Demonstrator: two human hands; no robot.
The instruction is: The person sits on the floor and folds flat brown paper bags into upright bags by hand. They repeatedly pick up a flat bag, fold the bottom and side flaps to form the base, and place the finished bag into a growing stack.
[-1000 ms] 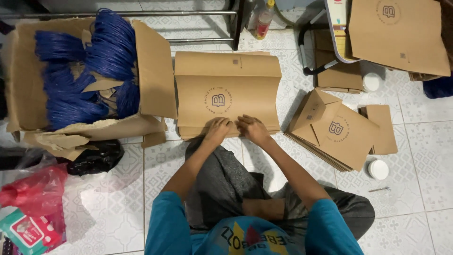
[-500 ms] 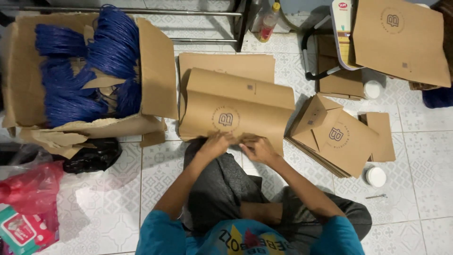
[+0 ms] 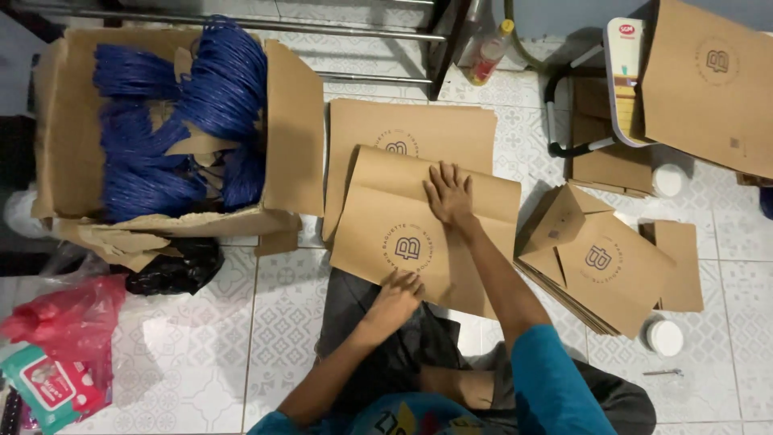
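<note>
A flat brown paper bag [image 3: 378, 234] with a round printed mark lies tilted on the tiled floor in front of my knees, on top of a stack of similar flat bags [image 3: 419, 129]. My left hand [image 3: 394, 294] grips the bag's near edge, fingers curled over it. My right hand [image 3: 448, 193] presses flat on the bag's upper part, fingers spread, just below a crease.
An open cardboard box [image 3: 294, 121] with bundles of blue cord [image 3: 217, 89] stands at the left. A pile of folded bags [image 3: 612, 274] lies at the right with two white round lids [image 3: 665, 337] nearby. A black bag [image 3: 173, 270] and red bag [image 3: 68, 322] lie lower left.
The top bag has slid toward me and turned askew. My right hand moved from its near edge up onto its far part and flattened; my left hand stayed at the near edge.
</note>
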